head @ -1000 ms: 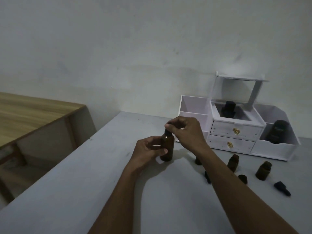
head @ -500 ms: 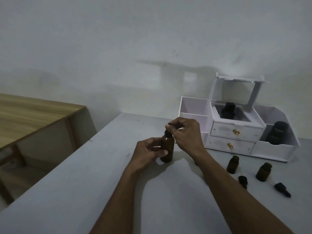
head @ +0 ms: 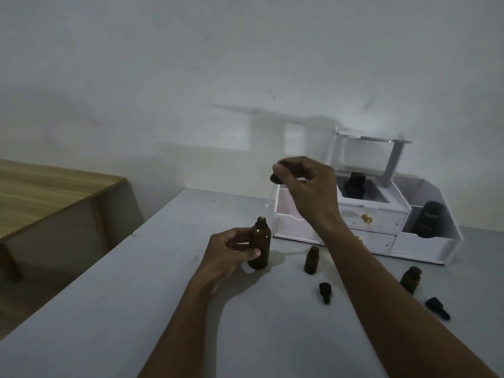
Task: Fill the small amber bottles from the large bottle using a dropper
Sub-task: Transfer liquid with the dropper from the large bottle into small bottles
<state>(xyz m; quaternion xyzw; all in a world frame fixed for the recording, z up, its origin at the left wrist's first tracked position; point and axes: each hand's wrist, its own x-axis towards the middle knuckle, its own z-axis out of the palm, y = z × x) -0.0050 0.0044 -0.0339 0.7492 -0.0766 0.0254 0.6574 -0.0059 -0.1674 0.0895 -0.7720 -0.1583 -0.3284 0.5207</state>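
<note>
The large amber bottle (head: 260, 245) stands upright on the grey table (head: 141, 309), its neck uncovered. My left hand (head: 231, 253) grips its side. My right hand (head: 302, 184) is raised well above the bottle and pinches the black cap (head: 275, 178) between thumb and fingers. Two small amber bottles stand open to the right, one (head: 311, 260) near my right forearm and one (head: 410, 279) farther right. Two black dropper caps lie on the table, one (head: 325, 291) in the middle and one (head: 436, 307) at the right.
A white drawer organiser (head: 362, 222) stands against the wall at the back right, holding a dark bottle (head: 354, 185) in its centre bin and a dark jar (head: 426, 219) in its right bin. A wooden table (head: 49, 197) sits to the left across a gap.
My right hand has lifted the black cap off the large bottle and risen above it. My left hand kept hold of the bottle.
</note>
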